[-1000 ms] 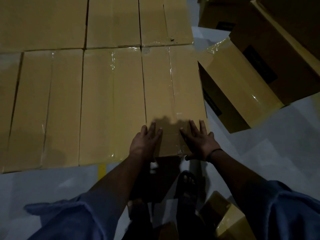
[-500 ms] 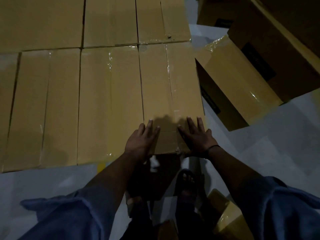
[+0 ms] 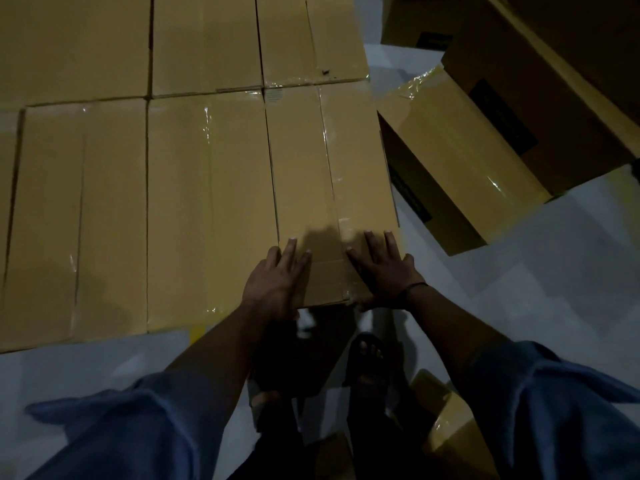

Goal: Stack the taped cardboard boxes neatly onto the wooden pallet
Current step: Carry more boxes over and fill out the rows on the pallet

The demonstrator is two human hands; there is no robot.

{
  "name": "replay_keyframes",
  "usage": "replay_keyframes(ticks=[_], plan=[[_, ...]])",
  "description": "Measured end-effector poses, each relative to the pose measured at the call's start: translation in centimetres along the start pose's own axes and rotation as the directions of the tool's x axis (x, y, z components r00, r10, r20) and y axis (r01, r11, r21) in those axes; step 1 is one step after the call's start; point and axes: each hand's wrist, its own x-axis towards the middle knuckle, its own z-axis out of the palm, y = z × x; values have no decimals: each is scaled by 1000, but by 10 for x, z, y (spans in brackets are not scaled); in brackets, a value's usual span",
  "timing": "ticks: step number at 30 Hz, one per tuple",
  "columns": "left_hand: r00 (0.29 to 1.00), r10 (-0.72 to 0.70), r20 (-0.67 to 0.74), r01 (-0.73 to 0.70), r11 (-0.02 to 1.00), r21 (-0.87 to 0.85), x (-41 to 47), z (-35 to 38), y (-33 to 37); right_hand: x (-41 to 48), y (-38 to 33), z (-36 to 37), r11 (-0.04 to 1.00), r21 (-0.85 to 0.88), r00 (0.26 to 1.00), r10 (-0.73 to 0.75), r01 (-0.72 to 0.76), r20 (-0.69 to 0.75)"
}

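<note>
- Head view, looking down in dim light: two bare forearms reach forward out of rolled blue sleeves (image 3: 121,438).
- The left hand (image 3: 273,278) lies flat with its fingers straight and slightly spread, palm down on the near end of a taped cardboard box (image 3: 329,168).
- The right hand (image 3: 384,271) lies flat in the same way just beside the left, near the box's right corner. It has a dark band (image 3: 414,287) round the wrist, and the thumb sits at the box's near edge.
- Neither hand grips anything; both rest open on the box top, either side of its clear tape seam.
- This box runs away from the hands and is the right-hand end of a row of boxes.
- Just left of the left hand, the neighbouring box (image 3: 207,209) touches it side to side, and another box (image 3: 76,220) lies further left.
- Beyond the fingertips, a second row of boxes (image 3: 207,43) butts against the first.
- Right of the right hand, and apart from the row, a tilted box (image 3: 457,157) leans on the pale floor (image 3: 554,289), with a larger dark box (image 3: 554,81) behind it.
- Below the wrists a sandalled foot (image 3: 367,355) stands on the floor, and a small taped box (image 3: 446,431) sits to its right.
</note>
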Motion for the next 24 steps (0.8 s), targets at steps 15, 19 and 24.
replay_keyframes(ticks=[15,19,24], plan=[[978,-135,-161,105,978,-182,-104,-225,44,-157,-64,-192,906,396,914,281,-151,-293],[964,-155,-215,84,948,-307,-149,-286,63,-219,-86,-237,804,575,879,374,-149,-295],[962,-109,-249,10,929,-369,-187,-337,84,-285,-106,-270,734,668,844,433,-126,-316]])
